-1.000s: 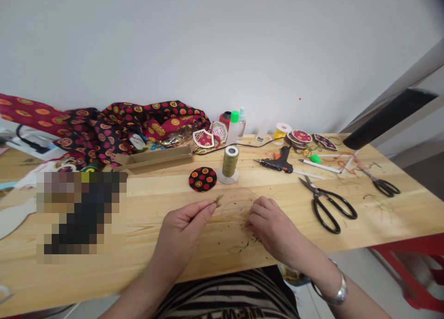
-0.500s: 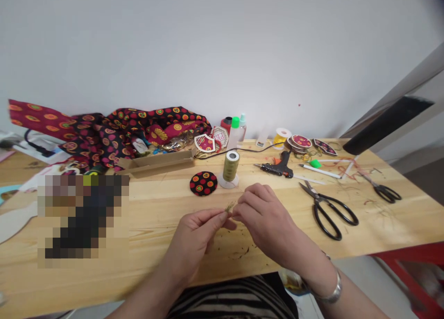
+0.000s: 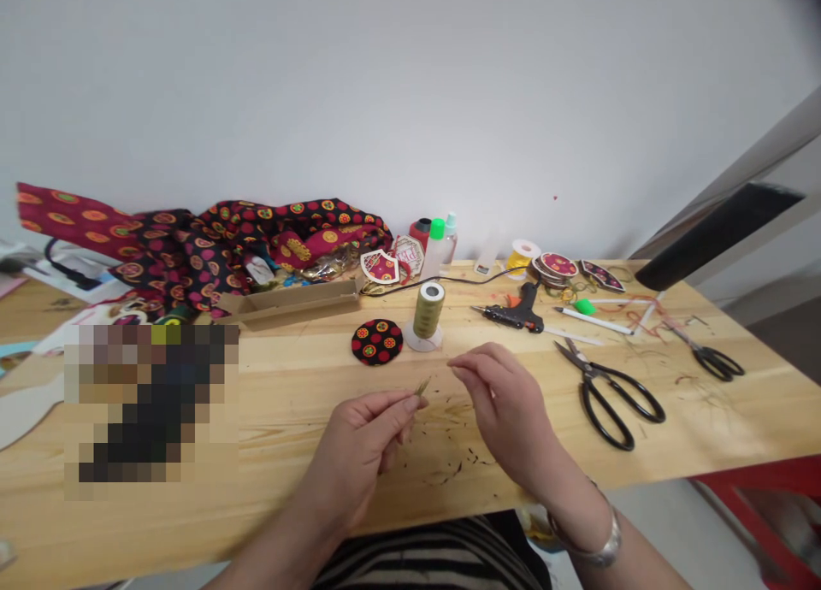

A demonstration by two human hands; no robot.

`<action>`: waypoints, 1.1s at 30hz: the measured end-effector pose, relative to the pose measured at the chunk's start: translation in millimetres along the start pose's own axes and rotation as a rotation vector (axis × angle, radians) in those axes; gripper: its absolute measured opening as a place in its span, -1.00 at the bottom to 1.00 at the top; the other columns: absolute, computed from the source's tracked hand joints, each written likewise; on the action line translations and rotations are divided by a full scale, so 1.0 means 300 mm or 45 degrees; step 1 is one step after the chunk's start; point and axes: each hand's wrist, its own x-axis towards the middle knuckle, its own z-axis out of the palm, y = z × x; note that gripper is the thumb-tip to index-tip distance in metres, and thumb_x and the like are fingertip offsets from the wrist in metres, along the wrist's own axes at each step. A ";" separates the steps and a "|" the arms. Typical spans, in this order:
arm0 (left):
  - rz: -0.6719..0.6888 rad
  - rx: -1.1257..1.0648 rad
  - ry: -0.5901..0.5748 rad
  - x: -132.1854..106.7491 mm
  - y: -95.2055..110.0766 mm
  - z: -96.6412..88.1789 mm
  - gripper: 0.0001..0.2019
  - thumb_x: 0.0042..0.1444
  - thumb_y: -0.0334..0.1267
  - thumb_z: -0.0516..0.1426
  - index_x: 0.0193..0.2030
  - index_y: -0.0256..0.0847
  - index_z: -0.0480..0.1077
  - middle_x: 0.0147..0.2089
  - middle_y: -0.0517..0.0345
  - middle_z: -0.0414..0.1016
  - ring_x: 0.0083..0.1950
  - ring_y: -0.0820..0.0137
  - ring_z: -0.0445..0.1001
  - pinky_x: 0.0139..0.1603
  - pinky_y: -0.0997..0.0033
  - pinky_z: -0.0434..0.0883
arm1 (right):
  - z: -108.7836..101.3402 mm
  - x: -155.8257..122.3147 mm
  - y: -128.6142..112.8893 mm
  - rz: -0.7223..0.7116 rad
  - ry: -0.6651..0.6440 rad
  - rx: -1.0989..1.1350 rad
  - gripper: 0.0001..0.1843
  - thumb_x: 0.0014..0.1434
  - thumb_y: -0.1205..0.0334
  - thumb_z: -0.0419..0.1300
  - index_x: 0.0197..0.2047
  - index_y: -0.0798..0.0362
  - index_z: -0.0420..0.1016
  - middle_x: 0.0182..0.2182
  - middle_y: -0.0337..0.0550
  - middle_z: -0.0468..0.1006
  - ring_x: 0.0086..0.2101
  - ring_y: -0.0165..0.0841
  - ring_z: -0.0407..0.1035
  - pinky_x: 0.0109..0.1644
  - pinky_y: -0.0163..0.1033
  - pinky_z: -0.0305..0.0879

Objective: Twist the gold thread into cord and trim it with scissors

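One olive thread tuft (image 3: 422,389) at lower centre of frame, pinched in the left hand (image 3: 372,436). Right hand (image 3: 508,406) has its fingertips bunched close, can't tell if on anything. Looks partway imo: tuft gathered, ends loose and uneven. Open cardboard box (image 3: 298,306) left of centre, contents unclear.

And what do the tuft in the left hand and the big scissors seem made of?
The tuft in the left hand: probably thread, judging by its fine, loose, olive strands. Big scissors: thin grey blades, likely metal; smooth black handles, perhaps plastic-coated.
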 end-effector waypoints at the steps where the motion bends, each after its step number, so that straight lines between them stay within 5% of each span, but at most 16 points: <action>1: 0.003 -0.007 -0.001 0.000 -0.001 -0.002 -0.78 -0.11 -0.14 0.29 -0.50 -0.29 0.51 -0.65 0.35 0.16 -0.65 0.64 -0.04 -0.66 0.54 -0.15 | 0.004 -0.007 0.002 0.122 -0.015 0.135 -0.81 0.22 0.33 0.07 -0.29 0.07 0.52 -0.40 -0.09 0.50 -0.35 -0.32 0.33 -0.27 -0.21 0.28; 8: 0.033 0.003 -0.049 0.005 -0.004 0.000 -0.78 -0.05 -0.13 0.25 -0.51 -0.27 0.48 -0.63 0.35 0.17 -0.64 0.63 -0.06 -0.65 0.53 -0.13 | 0.044 -0.038 -0.022 0.752 -0.251 0.805 -0.86 -0.03 0.21 0.30 -0.36 0.03 0.62 -0.49 -0.22 0.52 -0.51 -0.44 0.25 -0.46 -0.32 0.17; 14: 0.033 0.132 -0.096 -0.004 -0.001 0.003 -0.74 -0.03 -0.13 0.22 -0.59 -0.27 0.42 -0.67 0.34 0.15 -0.63 0.58 -0.03 -0.63 0.51 -0.11 | 0.062 -0.033 -0.024 0.887 -0.375 1.111 -0.79 -0.07 0.18 0.33 -0.32 0.06 0.65 -0.56 -0.28 0.40 -0.61 -0.57 0.01 -0.56 -0.36 -0.10; 19: 0.013 0.253 -0.131 -0.011 0.001 -0.004 -0.68 -0.02 -0.08 0.19 -0.64 -0.25 0.39 -0.70 0.35 0.09 -0.64 0.56 -0.06 -0.62 0.48 -0.14 | 0.067 -0.032 -0.014 0.989 -0.391 1.323 -0.81 -0.15 0.23 0.36 -0.38 0.06 0.65 -0.52 -0.27 0.40 -0.60 -0.59 0.01 -0.55 -0.35 -0.15; 27: -0.010 0.295 -0.194 -0.009 -0.012 -0.010 -0.66 0.00 -0.03 0.18 -0.60 -0.25 0.39 -0.68 0.35 0.08 -0.64 0.57 -0.08 -0.61 0.46 -0.17 | 0.069 -0.033 -0.012 0.994 -0.334 1.347 -0.85 -0.19 0.23 0.38 -0.58 0.12 0.54 -0.66 -0.32 0.35 -0.61 -0.56 0.00 -0.53 -0.34 -0.14; 33: 0.002 0.059 -0.258 -0.010 -0.015 -0.005 -0.69 0.05 -0.11 0.18 -0.58 -0.28 0.39 -0.63 0.31 0.15 -0.61 0.59 -0.02 -0.61 0.49 -0.13 | 0.069 -0.025 -0.024 0.990 -0.252 1.259 -0.75 -0.16 0.16 0.36 -0.61 0.12 0.42 -0.72 -0.40 0.24 -0.64 -0.57 -0.07 -0.55 -0.35 -0.17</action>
